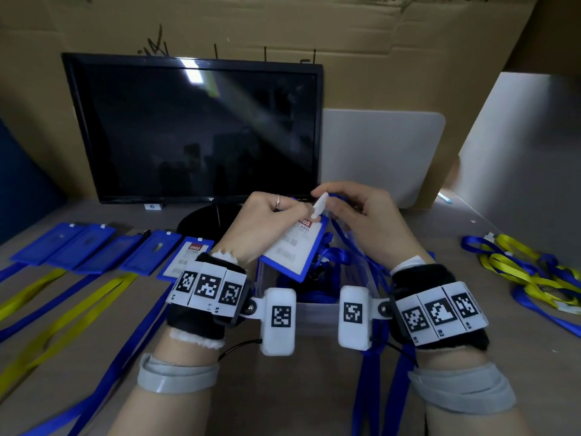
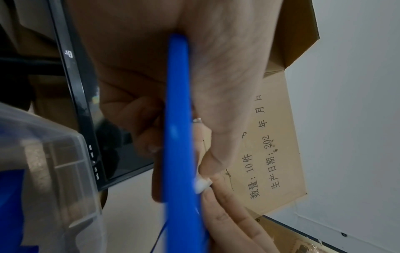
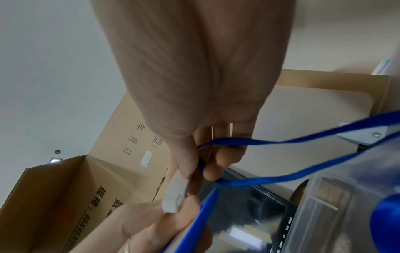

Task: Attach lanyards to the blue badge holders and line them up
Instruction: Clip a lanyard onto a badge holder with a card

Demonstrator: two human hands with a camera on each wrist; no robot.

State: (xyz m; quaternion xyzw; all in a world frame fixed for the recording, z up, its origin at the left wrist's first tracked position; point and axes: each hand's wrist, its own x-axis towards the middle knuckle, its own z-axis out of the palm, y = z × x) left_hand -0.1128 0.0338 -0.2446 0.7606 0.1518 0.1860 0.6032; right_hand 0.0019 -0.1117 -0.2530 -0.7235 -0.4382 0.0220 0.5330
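Wrist bands (image 1: 207,289) over brown desk (image 1: 292,388), cardboard wall (image 1: 345,36) behind.

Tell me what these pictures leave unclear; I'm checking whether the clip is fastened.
- Clip-to-slot joint: in the head view the left hand and right hand cover where the white clip meets the badge holder.
- Left wrist view: the holder appears edge-on, its slot hidden.
- Right wrist view: fingertips cover the clip ends.
- Card print: blurred.

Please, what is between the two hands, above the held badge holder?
A white clip, pinched by the right hand and meeting the top of the badge holder that the left hand holds; the head view shows it.
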